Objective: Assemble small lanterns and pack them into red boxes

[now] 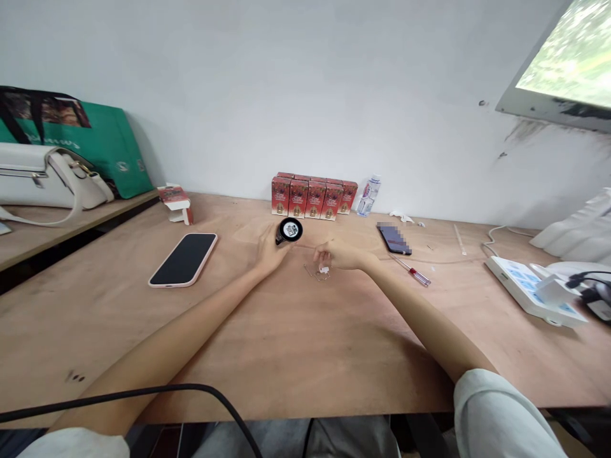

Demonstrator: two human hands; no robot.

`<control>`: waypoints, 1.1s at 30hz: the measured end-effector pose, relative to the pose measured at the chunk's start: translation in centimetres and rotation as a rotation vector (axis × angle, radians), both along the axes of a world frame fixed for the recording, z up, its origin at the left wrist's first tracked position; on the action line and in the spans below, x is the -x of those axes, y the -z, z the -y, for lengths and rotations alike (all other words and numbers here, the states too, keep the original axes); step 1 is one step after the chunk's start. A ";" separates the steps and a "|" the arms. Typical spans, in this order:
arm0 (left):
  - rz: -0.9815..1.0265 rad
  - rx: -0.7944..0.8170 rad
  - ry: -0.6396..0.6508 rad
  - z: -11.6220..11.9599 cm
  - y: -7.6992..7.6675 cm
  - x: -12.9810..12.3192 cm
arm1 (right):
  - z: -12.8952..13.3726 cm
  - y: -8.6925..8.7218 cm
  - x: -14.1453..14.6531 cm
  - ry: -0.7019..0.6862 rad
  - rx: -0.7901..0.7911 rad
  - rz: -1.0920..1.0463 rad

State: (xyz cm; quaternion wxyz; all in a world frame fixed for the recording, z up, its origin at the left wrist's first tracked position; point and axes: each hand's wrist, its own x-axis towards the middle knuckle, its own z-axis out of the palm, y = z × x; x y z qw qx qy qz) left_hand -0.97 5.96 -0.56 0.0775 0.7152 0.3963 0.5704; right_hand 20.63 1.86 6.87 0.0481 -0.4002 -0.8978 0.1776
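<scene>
My left hand [270, 250] is closed around a dark object with a round black end [289, 229]. A white label with dark print sits in the middle of that end, which faces up toward me. My fingers and the viewing angle hide the rest of its body. To its right, my right hand [340, 254] hovers low over the wood, fingers curled together. Just under those fingertips are a thin bent wire or chain [312, 273] and a small white tag [324, 270]. Whether the fingers grip the tag is too small to make out.
Red boxes [315, 200] stand in rows by the wall, beside a clear bottle [369, 196]. An opened box [177, 203] and a phone [184, 259] lie left. Rightward are another phone [394, 238], a screwdriver [413, 271] and a power strip [534, 289]. A black cable [191, 387] crosses the front.
</scene>
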 end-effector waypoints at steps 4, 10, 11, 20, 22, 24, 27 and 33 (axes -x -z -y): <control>-0.009 -0.004 0.003 0.1 -0.1 0.0 | -0.4 0.6 0.2 -0.049 -0.074 0.075; -0.036 -0.034 -0.029 0.0 0.0 0.0 | -0.3 0.9 0.6 -0.067 -0.055 0.168; -0.044 -0.038 -0.031 0.1 -0.1 0.0 | -0.2 0.8 0.7 -0.076 -0.066 0.158; -0.142 -0.028 -0.010 0.7 -0.6 0.0 | 1.6 -1.0 1.2 0.109 0.023 -0.554; -0.176 -0.018 -0.004 0.9 -0.7 0.0 | 1.8 -1.1 1.6 0.131 0.023 -0.709; -0.213 -0.009 0.003 1.2 -0.9 -0.1 | 1.9 -1.1 1.8 0.164 -0.013 -0.783; -0.277 -0.020 0.027 1.8 -1.2 -0.3 | 1.8 -0.9 2.1 0.233 -0.126 -0.800; -0.346 -0.052 0.047 2.4 -1.5 -0.4 | 1.5 0.2 2.5 0.234 -0.358 -0.733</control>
